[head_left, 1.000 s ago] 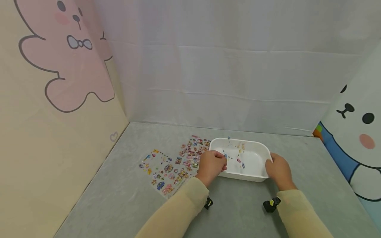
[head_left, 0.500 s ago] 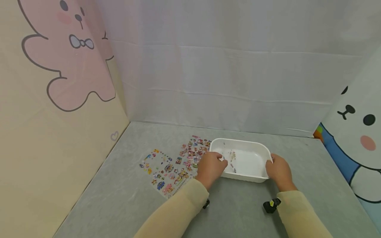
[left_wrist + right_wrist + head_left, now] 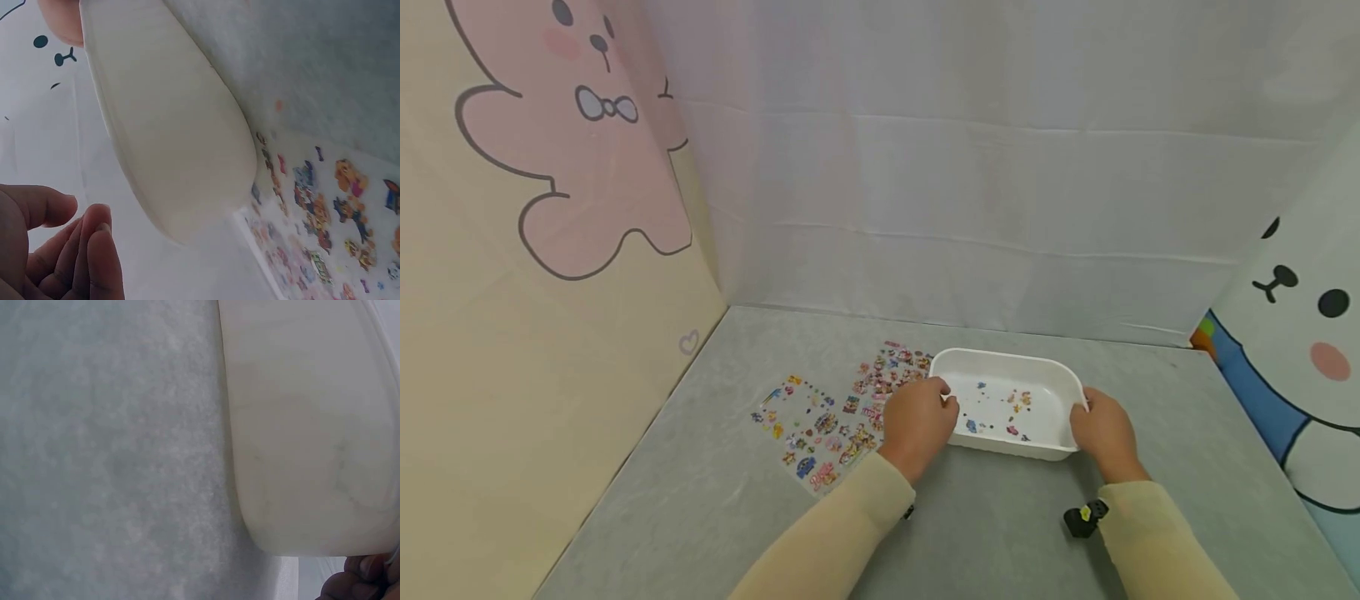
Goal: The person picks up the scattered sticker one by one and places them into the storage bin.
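My right hand (image 3: 1105,433) grips the right end of a white rectangular tray (image 3: 1015,448) by its rim. In the right wrist view, its fingers (image 3: 362,581) show at the tray's lower corner. My left hand (image 3: 917,421) is by the tray's left end. In the left wrist view its fingers (image 3: 103,256) are loosely bent, with a gap to the thumb and nothing between them. Inside the tray, a clear sticker sheet (image 3: 1018,400) with small colourful figures lies spread over the bottom.
Two more sticker sheets lie on the grey table (image 3: 700,500) left of the tray: a nearer sheet (image 3: 825,425) and a farther sheet (image 3: 891,375), partly behind my left hand. A white curtain (image 3: 962,208) hangs at the back. Cartoon-printed cloths flank the table.
The sticker sheet in the tray, raised and slanted earlier, now lies flatter. My left hand has let go and moved slightly left. My right hand stays on the rim.
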Demonstrator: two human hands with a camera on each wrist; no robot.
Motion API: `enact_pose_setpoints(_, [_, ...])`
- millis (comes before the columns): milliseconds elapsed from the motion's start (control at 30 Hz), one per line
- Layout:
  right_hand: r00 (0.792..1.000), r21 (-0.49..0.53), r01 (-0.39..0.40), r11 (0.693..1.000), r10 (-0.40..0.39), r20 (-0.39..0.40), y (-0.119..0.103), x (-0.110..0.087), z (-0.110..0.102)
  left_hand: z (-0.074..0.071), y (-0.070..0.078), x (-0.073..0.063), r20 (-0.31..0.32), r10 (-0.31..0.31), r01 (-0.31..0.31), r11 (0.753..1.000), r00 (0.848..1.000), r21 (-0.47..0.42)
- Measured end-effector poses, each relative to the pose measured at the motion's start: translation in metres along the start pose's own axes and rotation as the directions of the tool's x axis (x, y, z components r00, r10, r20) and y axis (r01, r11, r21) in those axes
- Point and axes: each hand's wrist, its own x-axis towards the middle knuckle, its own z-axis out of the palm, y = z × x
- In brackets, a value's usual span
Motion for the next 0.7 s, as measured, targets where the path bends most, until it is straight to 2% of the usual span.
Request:
enact_pose_setpoints(167, [1.000, 0.003, -0.007, 1.000, 0.007, -0.009, 0.001, 0.001, 0.002, -0.004, -0.008, -0.003, -0.007, 0.006, -0.006, 1.000, 1.000, -0.028])
enact_pose_setpoints(300, [1.000, -0.003, 0.004, 1.000, -0.004, -0.015, 0.001, 0.001, 0.002, -0.004, -0.020, -0.005, 0.016, 0.010, -0.009, 0.999, 1.000, -0.048])
enact_pose_setpoints(467, [1.000, -0.004, 0.003, 1.000, -0.003, -0.005, 0.002, 0.000, 0.002, -0.006, -0.046, -0.007, 0.064, 0.045, -0.042, 0.998, 0.997, -0.045])
enact_pose_setpoints(600, [1.000, -0.004, 0.001, 1.000, -0.001, -0.006, 0.001, 0.000, 0.001, -0.012, -0.068, -0.005, 0.076, 0.052, -0.052, 0.999, 0.996, 0.008])
enact_pose_setpoints(700, [1.000, -0.003, 0.002, 1.000, -0.002, -0.011, 0.001, 0.000, 0.001, -0.018, -0.088, -0.003, 0.073, 0.035, -0.040, 0.997, 0.997, 0.068])
